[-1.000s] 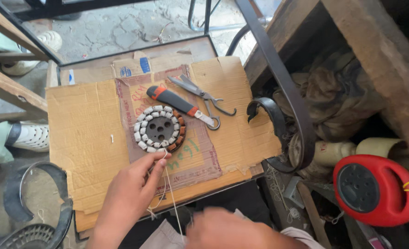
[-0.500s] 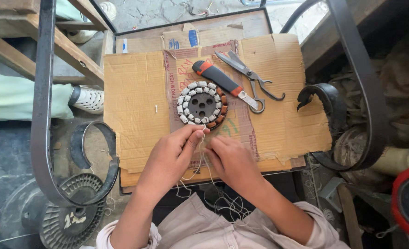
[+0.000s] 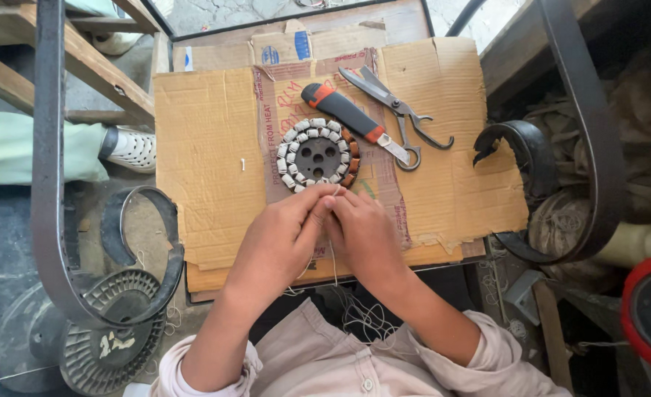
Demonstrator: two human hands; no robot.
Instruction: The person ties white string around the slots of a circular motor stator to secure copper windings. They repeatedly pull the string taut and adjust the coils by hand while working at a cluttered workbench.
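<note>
Head view is showing the round wound stator (image 3: 318, 154) lying on the cardboard sheet (image 3: 208, 147) that covers the counter, just beyond the person's fingertips. Both hands are meeting at its near edge: the left hand (image 3: 285, 231) and the right hand (image 3: 362, 231) are pinching a thin pale thread (image 3: 333, 254) between thumb and fingers, and its slack is trailing down to a loose tangle over the lap. By the look of it, the person is tying or lacing the thread at the windings; the next move seems to call for keeping the thread taut and guiding it between the coils nearest the hands. Beyond the stator, a utility knife (image 3: 347, 114) and scissors (image 3: 395, 110) are lying untouched. Compared with half a second ago, the hands are sitting closer together, fingertips now touching, and the camera is looking from slightly further left.
</note>
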